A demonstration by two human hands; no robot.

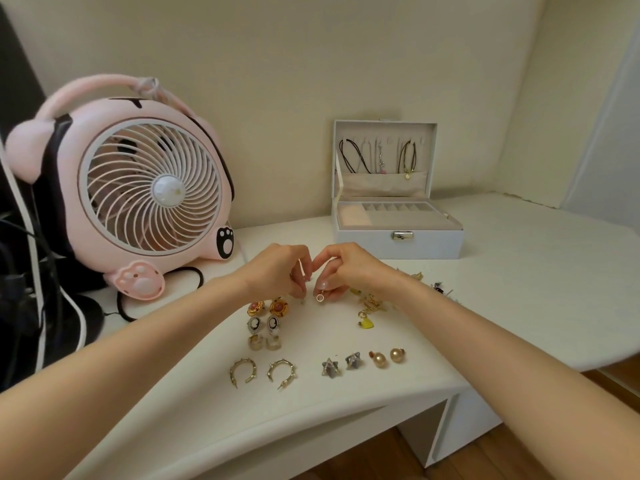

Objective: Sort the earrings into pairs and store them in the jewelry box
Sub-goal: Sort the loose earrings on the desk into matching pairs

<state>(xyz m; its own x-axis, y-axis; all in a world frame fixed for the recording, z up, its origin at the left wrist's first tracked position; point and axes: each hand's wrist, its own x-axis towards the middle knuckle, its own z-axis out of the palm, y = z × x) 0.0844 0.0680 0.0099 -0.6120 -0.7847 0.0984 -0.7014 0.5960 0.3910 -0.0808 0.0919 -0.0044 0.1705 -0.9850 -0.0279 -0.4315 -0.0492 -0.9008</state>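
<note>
six pairs lay matched on the white desktop (519, 271) in front of the person: a red-and-gold round pair (255, 307), a cameo pair (255, 324), chunky little hoops (255, 342), spiked gold hoops (244, 362), grey stars (328, 368) and gold balls (379, 360). the two hands were close together just beyond them, fingertips almost meeting. the right hand (346, 268) pinched a small ring earring (320, 297), which hung just above the surface. the left hand (277, 271) had its fingers curled down beside it over a tiny pale speck, and whether it gripped anything could not be told. the unsorted heap (369, 303) lay partly under the right wrist. the jewelry box (398, 244) stood open further back, and no earrings could be seen in its compartments, so storing had probably not begun.

the main risk seemed to be the ring earring slipping from so light a pinch. it looked small enough to roll back into the heap or off the desk edge. the right forearm crossed low over the heap, so drawing it back carelessly could sweep loose pieces away. either wrist dropping could nudge the round and cameo pairs out of their places. a pink fan (152, 188) stood near on the left, and whether it was running could not be told.
</note>
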